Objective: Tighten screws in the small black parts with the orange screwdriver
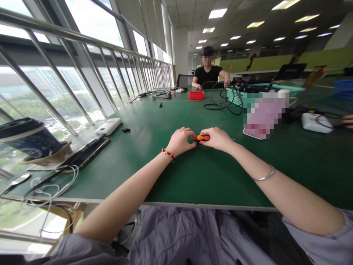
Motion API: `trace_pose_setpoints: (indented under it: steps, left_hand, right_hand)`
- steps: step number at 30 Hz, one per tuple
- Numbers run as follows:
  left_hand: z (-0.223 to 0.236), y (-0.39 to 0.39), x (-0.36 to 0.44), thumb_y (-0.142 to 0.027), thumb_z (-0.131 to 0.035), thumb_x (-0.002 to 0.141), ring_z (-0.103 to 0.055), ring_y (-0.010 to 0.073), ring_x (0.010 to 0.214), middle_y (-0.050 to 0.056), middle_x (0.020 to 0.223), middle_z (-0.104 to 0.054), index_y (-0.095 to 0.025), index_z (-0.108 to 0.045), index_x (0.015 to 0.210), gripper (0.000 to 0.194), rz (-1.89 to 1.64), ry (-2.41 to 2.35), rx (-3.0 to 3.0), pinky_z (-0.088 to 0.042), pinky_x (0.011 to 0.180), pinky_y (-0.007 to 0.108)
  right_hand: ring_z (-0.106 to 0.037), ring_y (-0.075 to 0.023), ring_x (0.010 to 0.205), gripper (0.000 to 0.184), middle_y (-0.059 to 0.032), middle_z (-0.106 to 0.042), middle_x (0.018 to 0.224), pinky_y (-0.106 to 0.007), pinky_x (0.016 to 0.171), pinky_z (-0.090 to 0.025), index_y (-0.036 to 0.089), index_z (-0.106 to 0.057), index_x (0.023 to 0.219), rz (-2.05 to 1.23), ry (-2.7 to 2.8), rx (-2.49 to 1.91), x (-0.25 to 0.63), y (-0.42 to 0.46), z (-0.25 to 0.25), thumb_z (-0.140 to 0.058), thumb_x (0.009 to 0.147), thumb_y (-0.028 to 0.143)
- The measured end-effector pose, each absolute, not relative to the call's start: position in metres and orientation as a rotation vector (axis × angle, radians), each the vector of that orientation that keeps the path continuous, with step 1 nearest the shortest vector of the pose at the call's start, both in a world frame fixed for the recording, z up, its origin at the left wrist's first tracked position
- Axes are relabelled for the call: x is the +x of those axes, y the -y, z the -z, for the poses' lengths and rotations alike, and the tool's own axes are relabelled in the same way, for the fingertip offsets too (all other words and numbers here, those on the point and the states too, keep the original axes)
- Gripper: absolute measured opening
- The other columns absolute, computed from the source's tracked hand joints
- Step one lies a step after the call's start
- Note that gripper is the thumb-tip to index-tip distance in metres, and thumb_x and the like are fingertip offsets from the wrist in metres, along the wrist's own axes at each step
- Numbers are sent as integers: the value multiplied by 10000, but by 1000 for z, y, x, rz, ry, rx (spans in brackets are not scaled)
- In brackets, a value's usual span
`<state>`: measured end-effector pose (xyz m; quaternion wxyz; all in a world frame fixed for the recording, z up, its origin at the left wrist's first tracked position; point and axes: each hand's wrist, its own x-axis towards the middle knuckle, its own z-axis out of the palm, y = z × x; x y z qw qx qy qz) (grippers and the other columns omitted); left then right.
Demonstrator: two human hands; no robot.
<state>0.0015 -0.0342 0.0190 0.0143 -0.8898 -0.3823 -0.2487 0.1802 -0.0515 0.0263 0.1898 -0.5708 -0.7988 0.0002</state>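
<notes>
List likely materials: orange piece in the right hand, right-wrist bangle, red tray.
Orange piece: plastic or rubber, probably; smooth-looking, bright colour, too small to settle.
Bangle: likely polished metal, from its silvery highlights.
Red tray: likely moulded plastic, from its uniform bright colour; finish unclear.

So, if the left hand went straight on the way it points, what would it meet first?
Most likely the orange handle held in the right hand, though exact depth is unclear here.
</notes>
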Motion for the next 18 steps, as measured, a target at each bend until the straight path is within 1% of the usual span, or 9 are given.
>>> trace_pose_setpoints:
  steps: [5,9,13,18]
  left_hand:
    - [-16,34,4,-289,-605,704,-542,211,898,41,932,-648,-191,-673,793,149,791,1171,-2770,-432,799,318]
    - [-13,32,5,-265,-601,708,-542,197,906,19,961,-660,-196,-676,757,113,879,1199,-2799,-442,819,304]
    - [-10,30,6,-270,-592,715,-554,192,888,14,923,-673,-198,-679,758,121,815,1226,-2842,-448,827,299]
    - [-17,25,-3,-279,-585,709,-559,213,894,26,921,-678,-206,-692,743,134,671,1310,-2754,-457,804,316]
  right_hand:
    - [-602,-168,726,171,17,-683,791,-224,524,-317,278,-645,811,-19,2222,-1600,180,51,-25,-593,664,349]
    - [-602,-175,730,241,4,-685,823,-228,534,-333,269,-638,861,4,2092,-1644,183,52,-29,-562,686,417]
    - [-589,-178,689,255,-27,-681,795,-234,512,-319,235,-637,835,45,1943,-1690,185,53,-33,-517,726,431]
    - [-577,-177,666,235,-25,-672,757,-234,494,-298,235,-632,796,47,1930,-1686,186,54,-32,-520,726,428]
